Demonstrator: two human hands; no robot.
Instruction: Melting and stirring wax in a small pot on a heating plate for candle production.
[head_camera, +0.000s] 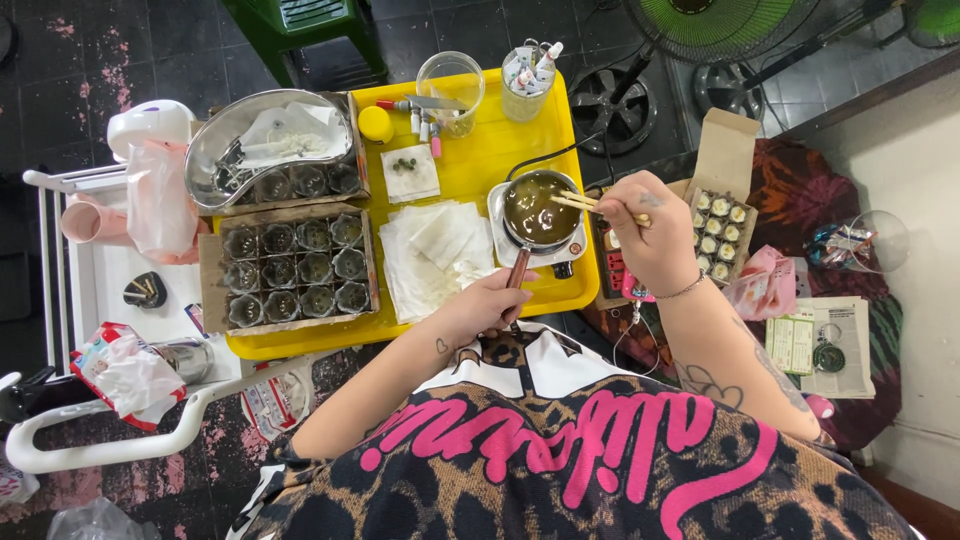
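**Pot held by handle, chopsticks in the liquid**

While the left hand (480, 310) is wrapped around the wooden handle (518, 272), the small pot (536, 210) sits at roughly 1 o'clock from it, on a white hot plate (575, 252) at the right edge of the yellow tray (470, 165). Pot holds a brown-green liquid.

Right hand (652, 235) is at 3 o'clock from the pot, just beside it. Fingers curled, pinching a pair of chopsticks (578, 203); tips point to 9 o'clock and reach over the rim into the liquid.

Around it:
- Stack of white paper squares (435, 250) at 9 o'clock from the pot, touching the hot plate's edge.
- Cardboard box of empty glass jars (292, 268) further out at 9 o'clock, on the tray's left part.
- Metal bowl (262, 140) at 10 o'clock, far left.
- Clear cup (450, 85) and a cup of small tools (528, 75) at 12 o'clock, on the far edge of the tray.
- Open carton of small filled tins (718, 240) at 3 o'clock, off the tray, beyond the right hand.
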